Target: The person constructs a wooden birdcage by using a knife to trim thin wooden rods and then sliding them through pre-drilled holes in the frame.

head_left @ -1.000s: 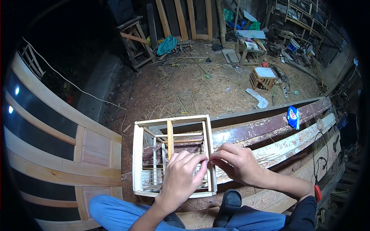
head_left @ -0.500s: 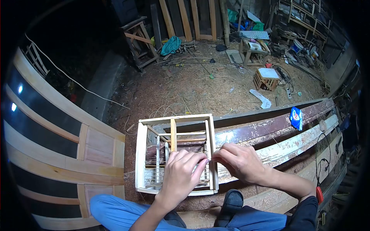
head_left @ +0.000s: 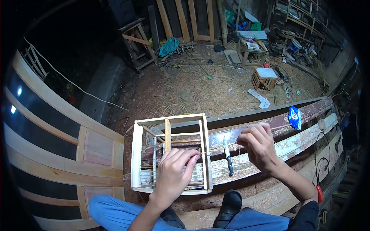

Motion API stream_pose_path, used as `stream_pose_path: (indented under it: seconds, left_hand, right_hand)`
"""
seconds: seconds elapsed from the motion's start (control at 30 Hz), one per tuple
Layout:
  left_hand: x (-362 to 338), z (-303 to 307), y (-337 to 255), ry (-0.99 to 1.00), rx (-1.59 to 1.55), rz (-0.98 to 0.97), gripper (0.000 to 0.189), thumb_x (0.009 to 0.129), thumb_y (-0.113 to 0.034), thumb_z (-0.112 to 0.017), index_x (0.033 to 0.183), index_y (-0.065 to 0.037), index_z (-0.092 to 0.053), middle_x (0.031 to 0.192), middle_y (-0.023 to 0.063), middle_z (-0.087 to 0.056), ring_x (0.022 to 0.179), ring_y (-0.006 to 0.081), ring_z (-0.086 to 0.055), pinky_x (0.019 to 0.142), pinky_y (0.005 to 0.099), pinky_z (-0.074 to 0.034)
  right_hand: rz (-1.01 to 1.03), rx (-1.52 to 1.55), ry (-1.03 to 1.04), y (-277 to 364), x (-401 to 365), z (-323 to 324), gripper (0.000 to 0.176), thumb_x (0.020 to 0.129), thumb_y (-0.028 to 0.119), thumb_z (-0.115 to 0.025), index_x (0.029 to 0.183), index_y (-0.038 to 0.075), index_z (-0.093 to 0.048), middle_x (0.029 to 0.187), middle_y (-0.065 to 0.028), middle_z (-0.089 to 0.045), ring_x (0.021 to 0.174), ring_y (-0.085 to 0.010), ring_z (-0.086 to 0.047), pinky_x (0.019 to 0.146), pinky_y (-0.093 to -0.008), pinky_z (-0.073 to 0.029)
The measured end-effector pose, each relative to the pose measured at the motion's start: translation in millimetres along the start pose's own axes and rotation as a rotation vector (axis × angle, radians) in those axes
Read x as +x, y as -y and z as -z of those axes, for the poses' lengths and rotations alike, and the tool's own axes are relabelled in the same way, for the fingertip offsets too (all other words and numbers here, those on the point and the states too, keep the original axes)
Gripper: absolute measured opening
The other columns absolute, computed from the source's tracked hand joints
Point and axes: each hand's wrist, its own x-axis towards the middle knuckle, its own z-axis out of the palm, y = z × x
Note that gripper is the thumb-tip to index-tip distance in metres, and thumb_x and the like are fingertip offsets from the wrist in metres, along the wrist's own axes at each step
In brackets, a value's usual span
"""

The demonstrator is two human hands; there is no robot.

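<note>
Two bare hands hold a thin strand beside a wooden frame

Head view: A slatted wooden frame (head_left: 137, 158) sits in front of the seated person. The left hand (head_left: 173, 169) is over the frame's right part, thumb and forefinger closed narrowly on a thin, pale strand (head_left: 216, 149). The right hand (head_left: 259, 144) is raised to the right of the frame, well apart from the left, fingertips bunched; it appears to pinch the strand's other end, though the exact grip is hidden. The strand spans the gap between the hands, looking nearly straight, so it is probably under light control at both ends. Right of the frame, a dark-handled knife (head_left: 229, 164) lies on the boards (head_left: 289, 148), with a blue packet (head_left: 295, 118) farther right.
</note>
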Motion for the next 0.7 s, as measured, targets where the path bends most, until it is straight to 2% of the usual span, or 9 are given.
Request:
stream_pose_path:
  seconds: [0.13,0.3,0.43,0.53,0.63,0.7]
  left_hand:
    - [0.6,-0.2,-5.8,-0.014,-0.036,0.03,0.012,0.095,-0.007,-0.076,0.105,-0.001,-0.077,0.095,0.0146,-0.076,0.085,0.0303,-0.069,0.082,0.0409,-0.053]
    - [0.0,-2.5,-4.5,-0.017,0.003,0.022,0.012,0.094,-0.007,-0.077,0.105,-0.002,-0.077,0.093,0.0137,-0.075,0.081,0.029,-0.067,0.079,0.0401,-0.052]
    - [-0.3,-0.5,-5.6,-0.006,0.002,0.025,0.012,0.095,-0.007,-0.076,0.105,-0.002,-0.078,0.092,0.0131,-0.075,0.081,0.029,-0.066,0.079,0.0403,-0.052]
    - [-0.2,-1.9,-6.1,-0.03,0.059,-0.01,0.011,0.095,-0.006,-0.076,0.104,-0.002,-0.078,0.09,0.0128,-0.074,0.083,0.0295,-0.066,0.08,0.0406,-0.051]
    - [1.9,0.9,-7.4,-0.024,0.002,0.003,0.01,0.093,-0.006,-0.075,0.102,-0.001,-0.078,0.09,0.0129,-0.074,0.084,0.0303,-0.065,0.082,0.0415,-0.051]
    - [4.4,1.4,-8.3,-0.06,-0.005,-0.064,0.009,0.092,-0.006,-0.076,0.1,-0.002,-0.077,0.09,0.0128,-0.074,0.084,0.0307,-0.065,0.081,0.0421,-0.051]
  right_hand:
    - [0.074,-0.108,-0.054,-8.3,0.7,7.8,0.02,0.089,0.014,-0.076,0.106,0.009,-0.068,0.105,-0.0037,-0.068,0.108,-0.0232,-0.066,0.1,-0.0437,-0.042]
    - [0.052,-0.087,-0.068,-19.3,0.0,7.4,0.017,0.09,0.012,-0.074,0.105,0.009,-0.067,0.103,-0.0042,-0.068,0.108,-0.0232,-0.066,0.101,-0.0439,-0.043]
    - [0.086,-0.082,-0.047,-31.1,-7.6,5.6,0.014,0.091,0.009,-0.073,0.103,0.009,-0.067,0.101,-0.0055,-0.067,0.106,-0.0258,-0.066,0.098,-0.0434,-0.045]
    - [-0.031,-0.098,-0.182,-51.1,-11.5,16.4,0.011,0.092,0.002,-0.07,0.101,0.006,-0.065,0.098,-0.0086,-0.067,0.101,-0.0297,-0.065,0.093,-0.045,-0.047]
    - [-0.003,-0.089,-0.176,-52.5,-21.3,21.1,0.017,0.09,0.003,-0.073,0.104,0.006,-0.066,0.099,-0.0091,-0.067,0.101,-0.0285,-0.065,0.093,-0.0455,-0.048]
    - [0.008,-0.009,-0.109,-40.7,-25.2,18.6,0.019,0.09,0.005,-0.075,0.106,0.007,-0.066,0.1,-0.0093,-0.067,0.097,-0.027,-0.065,0.087,-0.0439,-0.049]
